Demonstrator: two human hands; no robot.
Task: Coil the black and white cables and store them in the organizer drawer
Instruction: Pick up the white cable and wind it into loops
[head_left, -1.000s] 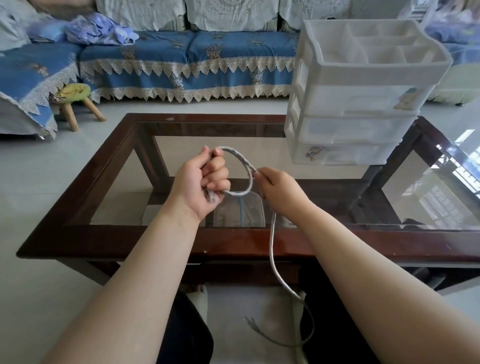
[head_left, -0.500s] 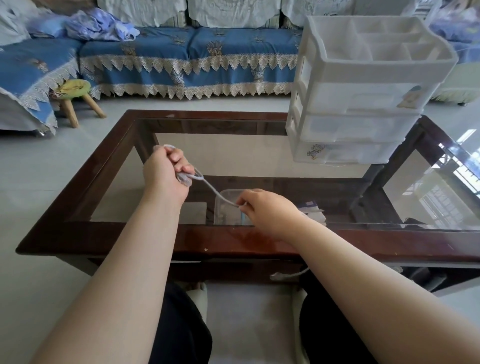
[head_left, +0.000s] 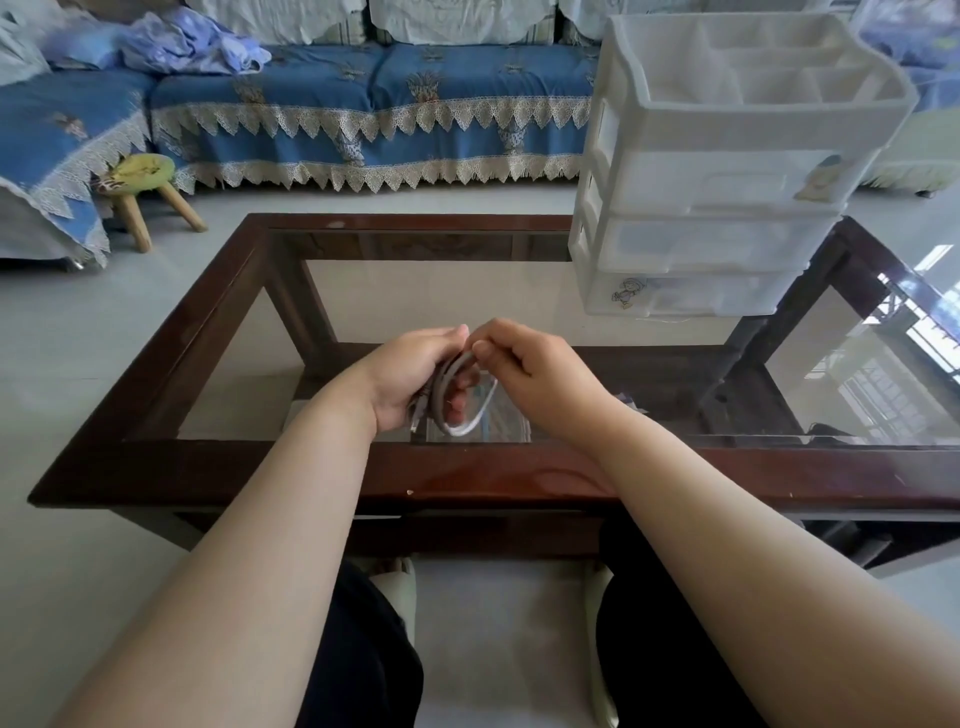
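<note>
Gripping white cable (head_left: 470, 410) coil: left hand (head_left: 415, 376) curled round loops, right hand (head_left: 524, 371) pinching top strand, well short of organizer (head_left: 727, 171). Risk: loose pinch, springy loops unwinding before drawer. Black cable unseen.

The white cable (head_left: 470, 410) is wound into a small coil of several loops, held up over the near middle of the glass table, one loop hanging lowest. The white plastic organizer (head_left: 727, 171) stands upright at the far right, three drawers shut, open compartments on top.
</note>
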